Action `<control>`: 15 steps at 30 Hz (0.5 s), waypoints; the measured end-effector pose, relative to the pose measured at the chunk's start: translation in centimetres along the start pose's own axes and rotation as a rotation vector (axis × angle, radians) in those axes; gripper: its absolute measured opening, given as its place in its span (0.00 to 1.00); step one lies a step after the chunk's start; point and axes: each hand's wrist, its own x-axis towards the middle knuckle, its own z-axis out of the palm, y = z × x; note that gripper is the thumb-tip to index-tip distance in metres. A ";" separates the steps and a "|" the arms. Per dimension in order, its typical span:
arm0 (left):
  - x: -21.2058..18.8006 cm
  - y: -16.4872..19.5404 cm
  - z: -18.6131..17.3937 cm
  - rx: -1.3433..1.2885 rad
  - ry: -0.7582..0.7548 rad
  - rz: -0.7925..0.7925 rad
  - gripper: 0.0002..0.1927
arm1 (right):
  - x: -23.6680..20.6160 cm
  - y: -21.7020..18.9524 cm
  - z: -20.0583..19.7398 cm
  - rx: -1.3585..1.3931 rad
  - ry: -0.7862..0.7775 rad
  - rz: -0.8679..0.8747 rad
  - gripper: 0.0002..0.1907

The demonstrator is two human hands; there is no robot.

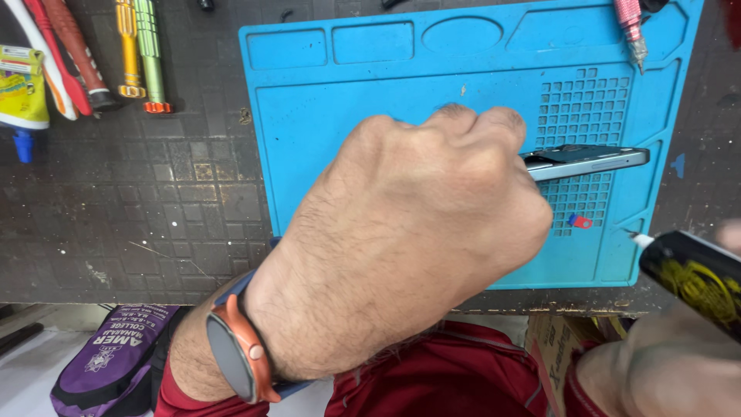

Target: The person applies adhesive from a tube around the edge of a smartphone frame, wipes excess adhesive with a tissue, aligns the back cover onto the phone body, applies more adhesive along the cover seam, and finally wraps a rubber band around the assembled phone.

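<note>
One left hand point(417, 224) grips one phone point(590, 160) edge-up over the blue mat's point(347, 116) right side, while one right hand point(664, 363) clutches one black glue tube point(691, 278) near its lower-right corner.

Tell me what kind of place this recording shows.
Likely a phone repair bench: a blue compartmented work mat on a dark tiled table, screwdrivers alongside, and the left hand holding a phone on edge.

Blue work mat point(370, 93) on dark gridded bench point(139, 201). Yellow point(127, 46) and green screwdrivers point(150, 54) upper left, beside red-handled tools point(69, 46) and a yellow glue tube point(21, 89). Pink tool point(631, 27) top right. Small red-blue clip point(580, 222) on mat. Purple bag point(108, 359) on floor.
</note>
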 end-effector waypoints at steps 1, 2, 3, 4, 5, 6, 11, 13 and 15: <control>0.0 0.1 0.0 0.005 -0.001 0.001 0.09 | -0.6 0.5 0.2 0.045 0.062 -0.012 0.18; 0.1 0.1 0.1 0.009 -0.001 -0.001 0.09 | -1.0 1.1 0.3 0.062 0.101 -0.024 0.18; 0.2 0.1 0.1 0.016 0.000 -0.003 0.09 | -1.4 1.5 0.5 0.085 0.143 -0.035 0.18; 0.2 0.1 0.1 0.021 -0.004 -0.009 0.10 | -1.7 1.9 0.7 0.104 0.177 -0.047 0.19; 0.2 0.1 0.1 0.025 -0.009 -0.008 0.10 | -2.1 2.0 0.8 0.117 0.198 -0.056 0.20; 0.2 0.1 0.1 0.031 -0.014 -0.006 0.10 | -2.3 2.2 1.0 0.131 0.216 -0.061 0.20; 0.6 0.3 0.2 -0.007 -0.008 -0.001 0.10 | -2.9 2.2 1.5 0.166 0.282 -0.082 0.26; 0.7 0.3 0.1 -0.020 -0.015 -0.003 0.09 | -2.9 2.3 1.5 0.183 0.294 -0.095 0.29; 0.8 0.3 0.3 -0.015 -0.003 0.002 0.09 | -2.8 2.2 1.4 0.219 0.271 -0.125 0.32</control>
